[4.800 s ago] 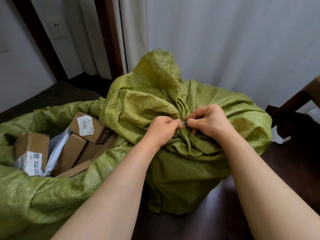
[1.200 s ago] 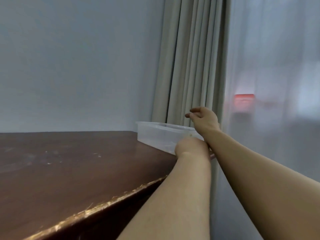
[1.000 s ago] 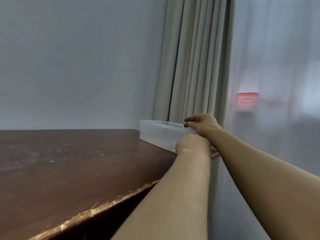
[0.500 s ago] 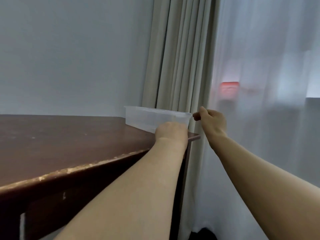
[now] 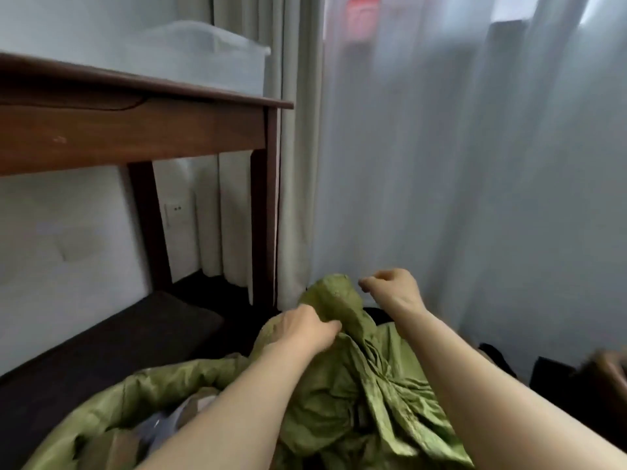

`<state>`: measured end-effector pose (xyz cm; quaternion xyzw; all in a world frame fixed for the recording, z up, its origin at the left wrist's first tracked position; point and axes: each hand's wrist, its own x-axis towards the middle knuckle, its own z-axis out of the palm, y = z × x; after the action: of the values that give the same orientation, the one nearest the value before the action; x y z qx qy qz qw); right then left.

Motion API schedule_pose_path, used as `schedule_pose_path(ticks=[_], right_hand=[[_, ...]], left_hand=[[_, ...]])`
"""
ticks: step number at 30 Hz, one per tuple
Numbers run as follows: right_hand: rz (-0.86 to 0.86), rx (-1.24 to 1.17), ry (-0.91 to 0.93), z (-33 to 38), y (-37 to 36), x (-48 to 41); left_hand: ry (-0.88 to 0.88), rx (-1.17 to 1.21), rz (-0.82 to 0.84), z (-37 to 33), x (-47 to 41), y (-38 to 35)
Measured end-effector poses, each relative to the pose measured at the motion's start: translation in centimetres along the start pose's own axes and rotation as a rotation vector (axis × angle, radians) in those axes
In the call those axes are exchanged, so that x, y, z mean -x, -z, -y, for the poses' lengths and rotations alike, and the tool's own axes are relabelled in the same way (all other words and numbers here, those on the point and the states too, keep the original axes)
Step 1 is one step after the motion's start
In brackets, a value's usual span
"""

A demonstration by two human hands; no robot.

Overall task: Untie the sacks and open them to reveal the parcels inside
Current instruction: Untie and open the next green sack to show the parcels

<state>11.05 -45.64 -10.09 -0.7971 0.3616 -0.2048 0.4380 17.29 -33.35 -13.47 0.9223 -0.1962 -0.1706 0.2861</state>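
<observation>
Green woven sack [image 5: 356, 418], lower centre: its crumpled fabric is gathered in deep folds into a bunched neck [image 5: 339, 296] that stands upright above the body. Second green sack [image 5: 163, 385], lying touching its left side with the mouth spread open. Inside are brown cardboard parcels [image 5: 117, 447] and a grey plastic-wrapped parcel [image 5: 159, 424], all blurred.

No text or label can be read anywhere.

Grips the bunched neck of the green sack [image 5: 366, 395] with the left hand [image 5: 305, 329]; holds the right hand [image 5: 393, 288], fingers curled, just beside its peak. Clear tub [image 5: 210, 59] at the tabletop [image 5: 169, 88] right end.
</observation>
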Motion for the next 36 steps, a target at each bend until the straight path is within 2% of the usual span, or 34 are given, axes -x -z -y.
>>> schedule_pose_path(ticks=[4, 8, 9, 11, 13, 15, 17, 18, 20, 21, 22, 24, 25, 26, 28, 29, 30, 32, 34, 36], right_hand=[[0.055, 0.118, -0.137, -7.1, 0.1, 3.5], [0.197, -0.044, -0.257, -10.3, 0.1, 6.2], [0.216, -0.105, -0.32, -10.3, 0.3, 6.5], [0.206, -0.231, -0.423, -9.5, 1.2, 6.6], [0.196, -0.276, -0.451, -8.3, 2.4, 5.7], [0.322, -0.354, -0.433, -6.4, 3.8, 4.5], [0.477, -0.535, -0.425, -4.8, 4.2, 4.3], [0.453, -0.571, -0.42, -4.5, 4.1, 4.3], [0.233, -0.564, -0.457, -5.2, 3.7, 4.1], [0.152, -0.62, -0.481, -6.0, 3.6, 4.0], [0.136, -0.76, -0.525, -6.8, 3.5, 4.1], [0.092, -1.098, -0.604, -8.3, 3.6, 4.3], [0.05, -1.243, -0.635, -8.9, 3.7, 4.5], [0.009, -1.346, -0.652, -9.2, 3.7, 4.9], [0.013, -1.41, -0.662, -9.7, 3.3, 5.2], [0.058, -1.387, -0.662, -9.6, 3.0, 5.4], [0.12, -1.34, -0.655, -9.3, 2.7, 5.6], [0.233, -1.195, -0.638, -8.7, 2.3, 5.7], [0.239, -1.0, -0.586, -8.2, 3.0, 5.2], [0.034, -0.736, -0.475, -8.7, 4.9, 4.0]], left_hand=[[0.161, 0.12, 0.133, 1.7, 2.1, -5.1], [0.196, 0.13, 0.211, 1.9, 3.0, -7.1], [0.149, 0.087, 0.213, 2.0, 3.1, -7.7], [-0.01, -0.044, 0.114, 2.1, 3.5, -8.4], [-0.223, -0.143, -0.099, 1.4, 4.2, -7.9], [-0.46, -0.128, -0.323, -0.1, 4.8, -6.8], [-0.763, -0.148, -0.493, -1.3, 5.6, -6.4], [-0.917, -0.229, -0.557, -1.6, 6.0, -6.8], [-1.159, -0.381, -0.492, -0.1, 6.1, -8.5], [-1.167, -0.36, -0.412, 0.8, 5.9, -9.3], [-1.12, -0.253, -0.326, 1.4, 6.1, -9.7], [-0.839, 0.15, -0.317, 1.7, 7.2, -9.5], [-0.592, 0.399, -0.357, 1.6, 7.2, -9.2], [-0.261, 0.63, -0.345, 1.1, 6.9, -8.6], [0.356, 1.087, -0.025, 0.0, 6.2, -7.3], [0.526, 1.239, 0.177, -0.3, 6.0, -6.8], [0.594, 1.296, 0.324, -0.6, 5.8, -6.6], [0.567, 1.285, 0.405, -1.1, 5.8, -7.0], [0.568, 1.268, 0.349, -1.1, 4.9, -7.0], [0.619, 1.321, 0.234, -1.0, 4.3, -6.2]])
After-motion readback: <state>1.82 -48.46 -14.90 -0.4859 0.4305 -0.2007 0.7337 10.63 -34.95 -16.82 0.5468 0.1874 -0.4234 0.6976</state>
